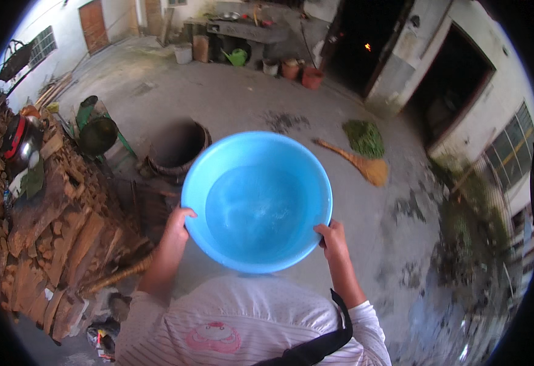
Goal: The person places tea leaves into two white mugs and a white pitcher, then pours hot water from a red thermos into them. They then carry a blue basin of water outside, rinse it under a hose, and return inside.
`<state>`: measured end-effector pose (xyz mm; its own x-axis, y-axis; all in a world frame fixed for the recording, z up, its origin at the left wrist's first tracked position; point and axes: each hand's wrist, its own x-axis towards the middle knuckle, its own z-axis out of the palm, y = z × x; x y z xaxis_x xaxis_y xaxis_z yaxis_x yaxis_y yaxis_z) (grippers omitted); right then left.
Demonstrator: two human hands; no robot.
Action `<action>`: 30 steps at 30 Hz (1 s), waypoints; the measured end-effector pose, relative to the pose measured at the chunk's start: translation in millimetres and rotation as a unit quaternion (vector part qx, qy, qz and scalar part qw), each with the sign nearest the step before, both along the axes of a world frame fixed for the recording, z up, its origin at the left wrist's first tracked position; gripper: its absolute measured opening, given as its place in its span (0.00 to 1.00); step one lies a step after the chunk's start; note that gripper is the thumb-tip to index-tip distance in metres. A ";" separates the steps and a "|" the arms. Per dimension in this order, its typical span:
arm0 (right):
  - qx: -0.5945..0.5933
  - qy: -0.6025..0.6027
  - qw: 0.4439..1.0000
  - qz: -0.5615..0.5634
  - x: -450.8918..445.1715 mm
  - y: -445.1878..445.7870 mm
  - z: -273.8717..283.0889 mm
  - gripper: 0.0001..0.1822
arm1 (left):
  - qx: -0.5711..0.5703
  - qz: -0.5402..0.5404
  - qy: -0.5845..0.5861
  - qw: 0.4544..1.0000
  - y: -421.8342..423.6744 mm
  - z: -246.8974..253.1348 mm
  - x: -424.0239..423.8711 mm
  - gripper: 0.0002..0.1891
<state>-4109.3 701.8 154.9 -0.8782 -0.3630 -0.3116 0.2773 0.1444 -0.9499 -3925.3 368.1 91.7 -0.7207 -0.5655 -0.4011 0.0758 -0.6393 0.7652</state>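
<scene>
A round light-blue plastic basin (258,261) is held in front of my body, above the concrete floor, with clear water (258,210) in its bottom. My left hand (180,222) grips its left side, the thumb over the rim. On the right side of the rim my right hand (333,238) has hold in the same way. The fingers under the rim are mostly hidden. Beyond the basin to the left stands a large round container (205,137) with a dark inside, partly blurred.
Stacked split firewood (66,219) fills the left side. A straw broom (370,169) and a heap of green leaves (364,137) lie on the floor at the right. Red buckets (312,78), a green watering can (236,57) and a stone sink counter (244,32) stand at the back.
</scene>
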 end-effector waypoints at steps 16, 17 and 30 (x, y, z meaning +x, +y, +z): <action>-0.043 -0.004 0.992 0.123 -508.4 -340.2 5.9 0.09 | -0.013 0.102 0.053 0.993 -285.4 26.3 -435.5 0.34; -0.047 -0.011 0.990 0.133 -534.5 -364.9 8.4 0.09 | -0.014 0.105 0.057 0.993 -306.8 30.0 -458.2 0.33; -0.032 -0.044 0.952 0.301 -855.8 -737.4 1.6 0.10 | -0.463 0.165 0.109 0.864 -587.8 5.0 -686.5 0.15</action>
<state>-4965.0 -35.6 156.5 -0.4767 -0.8128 -0.3347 0.2423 0.2445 -0.9389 -4611.8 -219.7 96.8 -0.4607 -0.7598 0.4588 0.3447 0.3232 0.8813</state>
